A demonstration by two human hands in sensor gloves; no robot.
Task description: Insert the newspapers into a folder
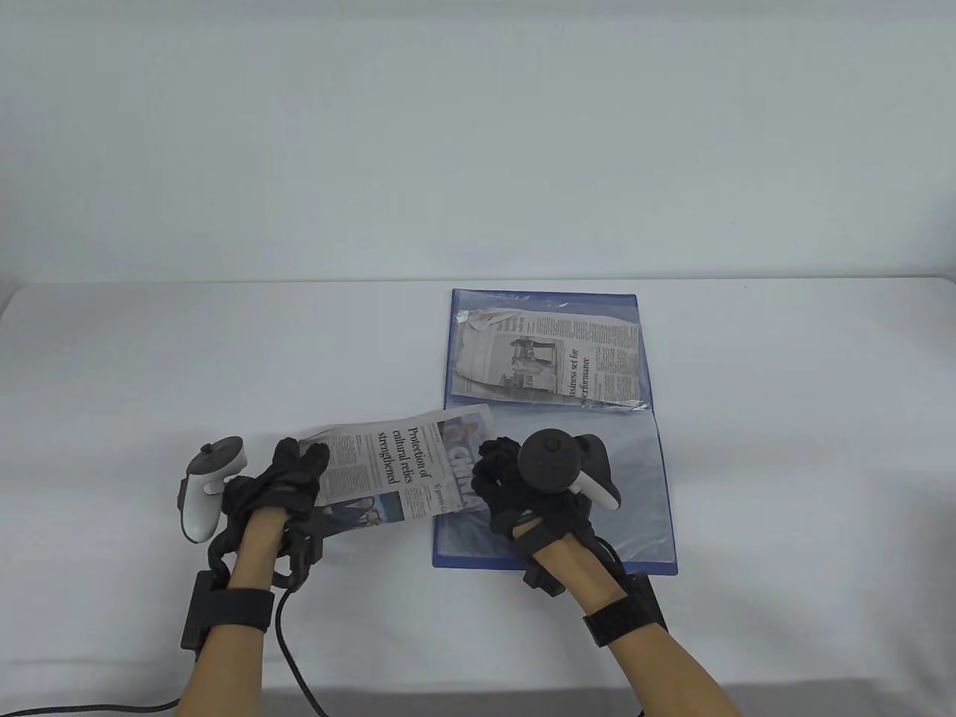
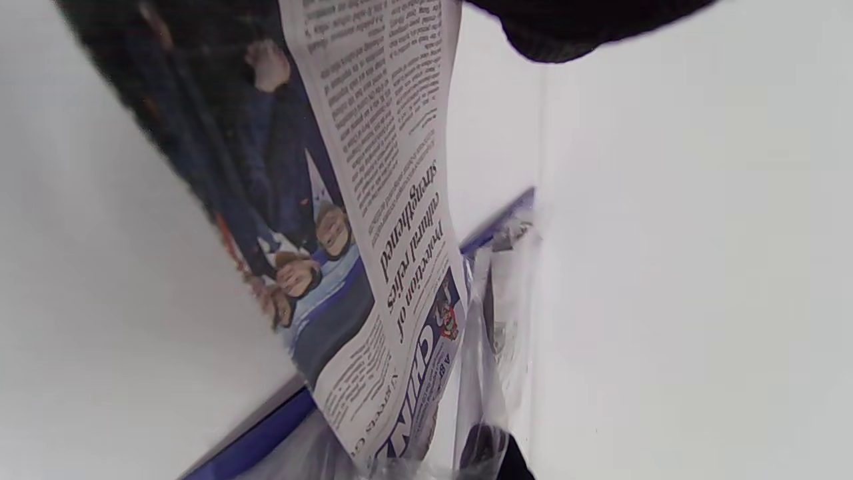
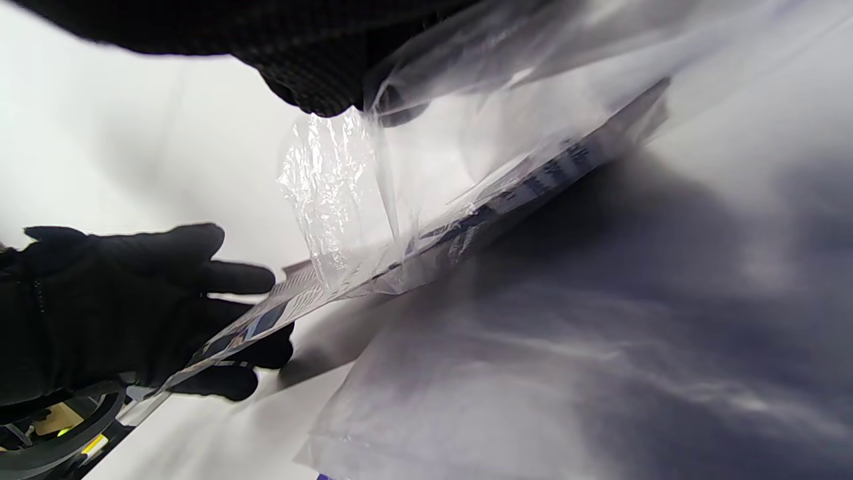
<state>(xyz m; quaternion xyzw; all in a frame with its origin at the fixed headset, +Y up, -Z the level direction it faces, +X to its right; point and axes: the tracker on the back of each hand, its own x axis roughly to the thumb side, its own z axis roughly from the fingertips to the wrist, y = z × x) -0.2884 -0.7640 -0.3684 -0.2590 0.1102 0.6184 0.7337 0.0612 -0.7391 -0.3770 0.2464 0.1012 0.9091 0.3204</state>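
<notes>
— Which step are they on, starting at the lower left of the table view?

— The left hand (image 1: 280, 485) has its grip clamped on the near end of a folded newspaper (image 1: 396, 463), thumb on top and fingers beneath, and holds it raised off the white tabletop (image 1: 149, 358). The sheet runs rightward from there, and its far end reaches the left edge of the blue folder (image 1: 556, 553) at lower centre.

— And the other hand?

— Just right of that, the right hand (image 1: 523, 485) pinches the clear sleeve (image 3: 346, 193) of the folder's near pocket. In the right wrist view its fingertips (image 3: 320, 87) are closed on the plastic and lift it, so the mouth gapes, with the paper's edge already just inside.

— So the insertion is under way?

— I'd say so, barely begun. Most of the newspaper lies outside, left of the folder. Up in the centre right, the far pocket already holds another newspaper (image 1: 545, 358), rather crumpled.

— What does the next move need?

— To my eye, a steady push rightward from the left hand, keeping the sheet flat and level, while the right keeps the sleeve held up. If the paper's corner catches the plastic, it may buckle like the one above.
</notes>
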